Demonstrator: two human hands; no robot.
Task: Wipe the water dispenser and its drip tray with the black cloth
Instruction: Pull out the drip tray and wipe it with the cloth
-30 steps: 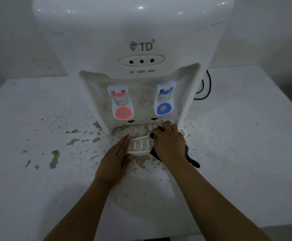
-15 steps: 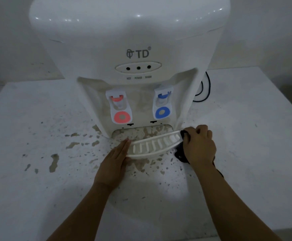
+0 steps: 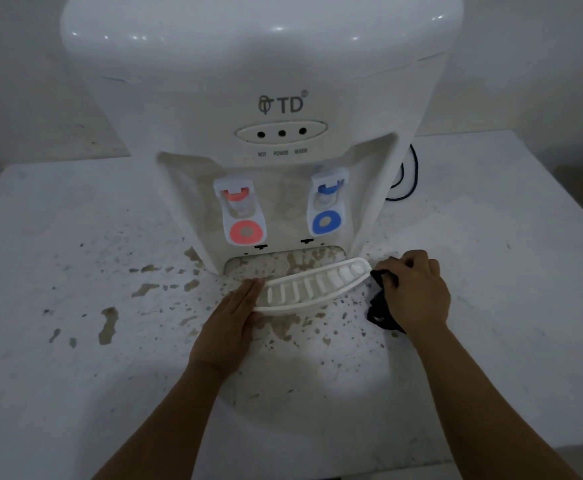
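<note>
While left hand (image 3: 229, 320) flat steadies drip tray (image 3: 312, 285), right hand (image 3: 413, 289) grips black cloth (image 3: 378, 306) beside.

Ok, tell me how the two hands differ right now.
The left hand lies flat with straight fingers against the drip tray's left end; the right hand is curled, gripping the black cloth at the tray's right end. The left holds nothing. Both are bare and flank the tray.
</note>
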